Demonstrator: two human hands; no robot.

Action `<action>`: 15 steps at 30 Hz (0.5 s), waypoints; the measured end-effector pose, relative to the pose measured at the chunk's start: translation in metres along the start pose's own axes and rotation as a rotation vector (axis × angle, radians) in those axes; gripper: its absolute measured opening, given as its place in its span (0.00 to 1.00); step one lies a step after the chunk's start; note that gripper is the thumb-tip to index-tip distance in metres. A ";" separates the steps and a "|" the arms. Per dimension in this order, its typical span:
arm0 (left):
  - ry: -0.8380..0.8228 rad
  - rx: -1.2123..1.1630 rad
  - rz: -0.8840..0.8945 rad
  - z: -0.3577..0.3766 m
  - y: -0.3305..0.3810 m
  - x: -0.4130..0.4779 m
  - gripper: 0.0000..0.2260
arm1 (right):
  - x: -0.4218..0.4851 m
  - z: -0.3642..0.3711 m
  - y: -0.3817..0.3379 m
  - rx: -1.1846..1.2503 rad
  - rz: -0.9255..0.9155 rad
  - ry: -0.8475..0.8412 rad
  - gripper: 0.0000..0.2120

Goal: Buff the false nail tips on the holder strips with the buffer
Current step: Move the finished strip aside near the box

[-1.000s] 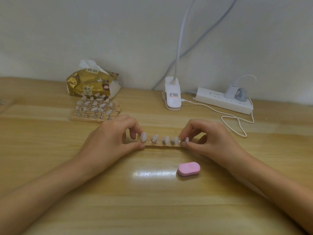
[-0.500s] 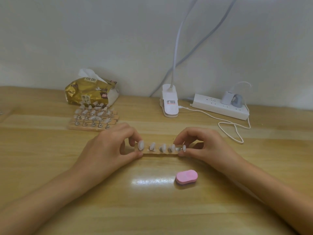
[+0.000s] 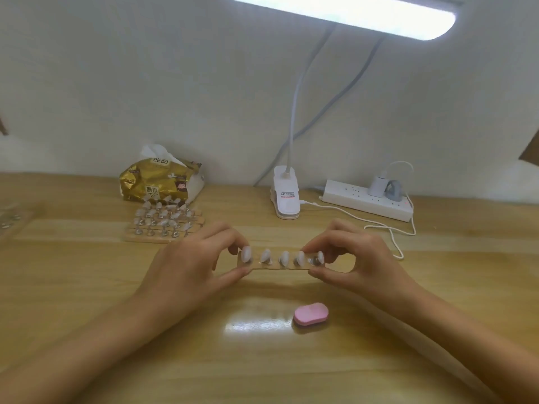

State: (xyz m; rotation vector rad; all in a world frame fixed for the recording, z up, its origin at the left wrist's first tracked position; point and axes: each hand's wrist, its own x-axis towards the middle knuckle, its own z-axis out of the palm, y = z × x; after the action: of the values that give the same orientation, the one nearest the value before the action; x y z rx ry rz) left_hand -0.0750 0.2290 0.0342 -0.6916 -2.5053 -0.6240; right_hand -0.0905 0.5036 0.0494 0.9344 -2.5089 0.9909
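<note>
A pale wooden counter (image 3: 87,287) against a white wall carries the work. Nearest, the pink buffer (image 3: 311,314) lies flat and untouched, apart from both hands. Just beyond it, the left hand (image 3: 189,272) and the right hand (image 3: 358,266) each pinch one end of a wooden holder strip (image 3: 280,266) between the thumb and curled fingers (image 3: 233,274). Five white nail tips (image 3: 283,257) stand along it. Compared with half a second ago, the strip is raised clear of the counter, with a shadow beneath it. Buffing of this strip has probably not begun, and one hand must yet free itself for the buffer. Farther back lie the stacked strips (image 3: 163,225) bearing more tips. Behind them is a gold tissue pack (image 3: 160,182) with a sheet protruding from its top. A clip lamp (image 3: 285,196) and a power strip (image 3: 367,202) stand by the wall.
</note>
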 end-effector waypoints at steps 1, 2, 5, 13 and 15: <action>0.009 -0.021 0.007 0.000 0.000 0.002 0.07 | -0.001 -0.002 -0.001 -0.022 -0.016 0.009 0.12; 0.010 -0.047 0.008 0.001 0.000 0.004 0.07 | -0.003 -0.004 0.000 -0.028 -0.015 0.017 0.12; -0.047 -0.172 -0.053 0.006 0.006 0.012 0.12 | -0.010 -0.011 0.005 0.037 0.074 0.046 0.13; -0.326 -0.031 -0.080 0.015 0.034 0.014 0.29 | -0.044 -0.038 0.040 0.025 0.289 0.084 0.13; -0.390 0.005 0.019 0.021 0.051 0.010 0.30 | -0.050 -0.042 0.047 -0.002 0.281 0.066 0.13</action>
State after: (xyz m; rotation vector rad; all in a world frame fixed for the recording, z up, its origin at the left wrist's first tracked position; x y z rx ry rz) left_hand -0.0602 0.2833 0.0381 -0.9078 -2.8485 -0.5152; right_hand -0.0827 0.5818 0.0323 0.5470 -2.6321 1.0786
